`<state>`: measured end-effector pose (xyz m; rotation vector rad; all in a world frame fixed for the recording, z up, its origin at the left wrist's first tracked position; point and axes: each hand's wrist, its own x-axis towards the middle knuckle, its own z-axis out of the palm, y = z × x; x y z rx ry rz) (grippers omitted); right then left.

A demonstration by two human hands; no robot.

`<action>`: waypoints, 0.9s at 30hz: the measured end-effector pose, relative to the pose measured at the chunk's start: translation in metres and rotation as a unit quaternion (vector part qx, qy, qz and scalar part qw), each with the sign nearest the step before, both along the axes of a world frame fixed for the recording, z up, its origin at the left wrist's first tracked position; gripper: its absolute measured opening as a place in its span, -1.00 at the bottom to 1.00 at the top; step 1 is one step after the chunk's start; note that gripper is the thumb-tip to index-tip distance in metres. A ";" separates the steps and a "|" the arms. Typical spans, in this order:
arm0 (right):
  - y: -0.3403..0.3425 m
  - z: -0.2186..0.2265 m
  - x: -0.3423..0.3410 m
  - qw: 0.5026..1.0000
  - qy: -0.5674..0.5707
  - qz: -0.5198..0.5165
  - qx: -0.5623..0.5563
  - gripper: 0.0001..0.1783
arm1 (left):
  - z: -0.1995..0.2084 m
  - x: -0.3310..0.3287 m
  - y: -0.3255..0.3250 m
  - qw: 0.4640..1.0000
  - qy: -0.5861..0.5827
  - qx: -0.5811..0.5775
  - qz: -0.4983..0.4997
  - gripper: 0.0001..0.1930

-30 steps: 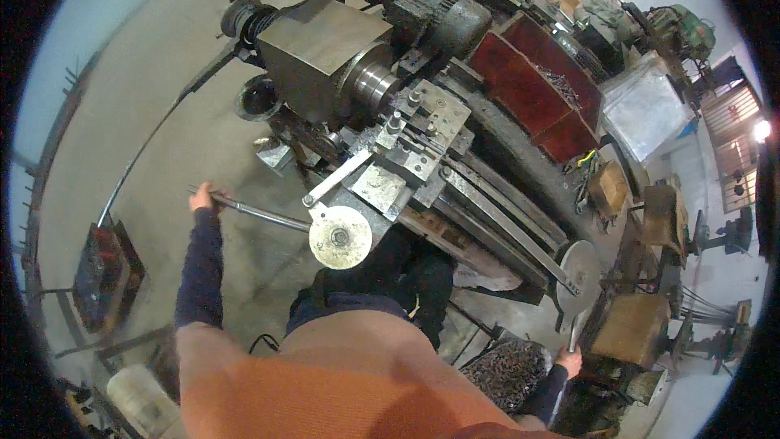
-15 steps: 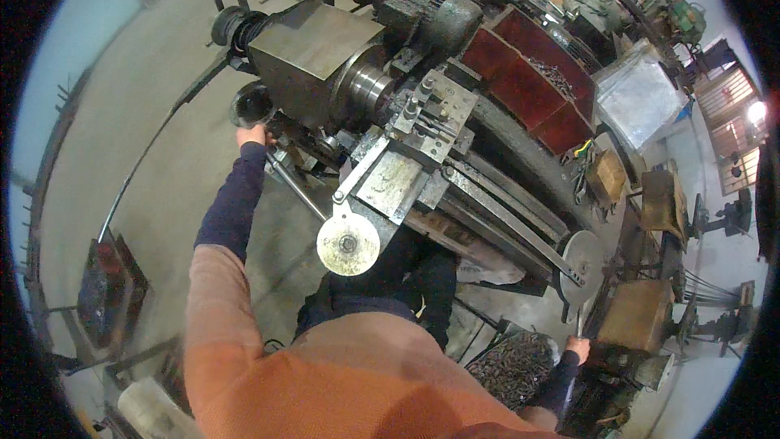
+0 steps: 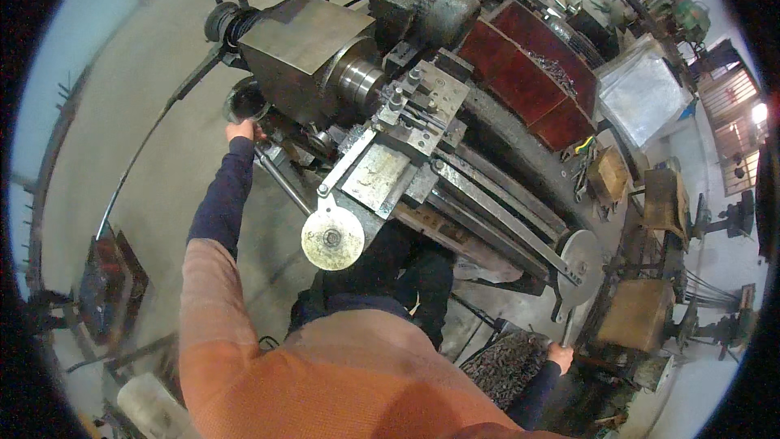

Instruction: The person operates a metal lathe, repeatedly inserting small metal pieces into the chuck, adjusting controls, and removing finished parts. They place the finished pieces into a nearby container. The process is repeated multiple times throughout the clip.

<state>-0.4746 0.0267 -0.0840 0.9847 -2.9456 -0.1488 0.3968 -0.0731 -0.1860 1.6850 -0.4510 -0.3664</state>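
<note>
A grimy metal lathe stands before me with a bare steel spindle (image 3: pixel 360 83) and a flat slide block (image 3: pixel 379 175). My left hand (image 3: pixel 242 131) is closed at the lower rim of a dark round cup-shaped part (image 3: pixel 247 100), beside a slanting metal bar (image 3: pixel 284 183); what its fingers grip is hidden. At the lower right, my right hand (image 3: pixel 560 357) is wrapped round a thin metal handle (image 3: pixel 568 328), just below a grey disc (image 3: pixel 580 267) at the end of the long bed rails (image 3: pixel 504 215). A pale round disc (image 3: pixel 332 236) sits at the slide's near end.
A ribbed motor (image 3: pixel 422 8) and a dark red metal tray (image 3: pixel 508 73) lie behind the lathe. Dark metal pieces (image 3: pixel 504 366) fill a container by my right forearm. Pliers (image 3: pixel 582 164) and a wooden block (image 3: pixel 607 176) lie at the right. A rusty block (image 3: pixel 106 293) stands at far left.
The whole view has shifted slightly, so the lathe sits a little further left. My right hand and its handle have swung slightly left and down. My left hand stays at the cup-shaped part.
</note>
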 end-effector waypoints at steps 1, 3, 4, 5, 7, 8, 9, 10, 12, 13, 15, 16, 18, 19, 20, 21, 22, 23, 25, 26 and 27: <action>-0.004 0.002 -0.001 1.000 0.008 0.006 0.000 -0.49 | 0.004 0.000 0.004 1.000 0.013 0.014 0.007 -0.82; -0.010 -0.003 -0.033 0.998 -0.048 0.022 0.035 -0.47 | 0.016 -0.007 0.000 0.998 0.054 0.032 0.027 -0.83; -0.015 -0.023 -0.057 0.999 0.047 -0.021 -0.001 -0.53 | 0.022 -0.012 -0.007 0.996 0.075 0.037 0.034 -0.83; -0.032 0.012 -0.029 0.998 0.041 0.030 0.047 -0.59 | 0.027 -0.013 0.000 0.993 0.095 0.044 0.053 -0.84; -0.040 -0.007 -0.087 0.990 0.074 0.116 0.029 -0.59 | 0.024 -0.009 0.001 0.996 0.070 0.047 0.031 -0.85; -0.043 -0.009 -0.098 0.987 0.083 0.136 0.015 -0.61 | 0.017 -0.005 0.006 0.999 0.016 0.045 0.003 -0.85; -0.054 -0.008 -0.101 0.983 0.090 0.163 -0.003 -0.62 | 0.019 -0.002 0.000 0.993 0.109 0.026 0.027 -0.85; -0.066 -0.015 -0.130 0.983 0.084 0.160 0.021 -0.59 | 0.018 0.000 -0.004 0.978 0.202 0.005 0.059 -0.85; -0.083 -0.005 -0.141 0.982 0.085 0.148 0.079 -0.58 | 0.020 -0.014 -0.008 0.975 0.219 -0.020 0.031 -0.82; -0.073 0.003 -0.127 0.988 0.079 0.107 0.084 -0.62 | 0.055 -0.044 -0.019 0.995 0.077 0.059 -0.029 -0.81; -0.105 0.036 -0.085 0.987 0.087 0.086 0.102 -0.68 | 0.027 -0.023 0.004 0.995 0.067 0.075 -0.011 -0.82; -0.104 0.048 -0.074 0.988 0.094 0.059 0.109 -0.69 | 0.029 -0.026 0.004 0.990 0.129 0.052 0.025 -0.83; -0.112 0.052 -0.062 0.988 0.110 0.031 0.103 -0.70 | 0.020 -0.019 0.010 0.983 0.178 0.038 0.025 -0.79; -0.104 0.053 -0.056 0.989 0.113 0.018 0.088 -0.69 | 0.045 -0.034 0.005 0.968 0.245 0.046 -0.029 -0.71; -0.104 0.052 -0.048 0.990 0.116 0.017 0.073 -0.68 | 0.048 -0.038 0.010 0.987 0.124 0.104 -0.023 -0.65; -0.103 0.052 -0.039 0.991 0.118 0.021 0.060 -0.67 | 0.051 -0.042 0.013 0.985 0.002 0.170 -0.003 -0.58; -0.112 0.050 -0.029 0.991 0.118 0.030 0.047 -0.66 | 0.033 -0.034 0.022 0.995 -0.083 0.053 -0.006 -0.54; -0.101 0.050 -0.023 0.992 0.120 0.018 0.039 -0.65 | 0.069 -0.046 0.030 0.994 0.008 0.094 -0.061 -0.51; -0.121 0.048 -0.006 0.993 0.112 0.042 0.019 -0.61 | 0.037 -0.011 0.056 0.993 0.109 0.037 -0.014 -0.46; -0.123 0.048 0.001 0.993 0.110 0.045 0.012 -0.59 | 0.028 -0.001 0.063 0.988 0.156 -0.008 -0.013 -0.50; -0.123 0.047 0.004 0.993 0.108 0.046 0.004 -0.57 | 0.022 0.012 0.073 0.994 0.077 0.061 -0.040 -0.47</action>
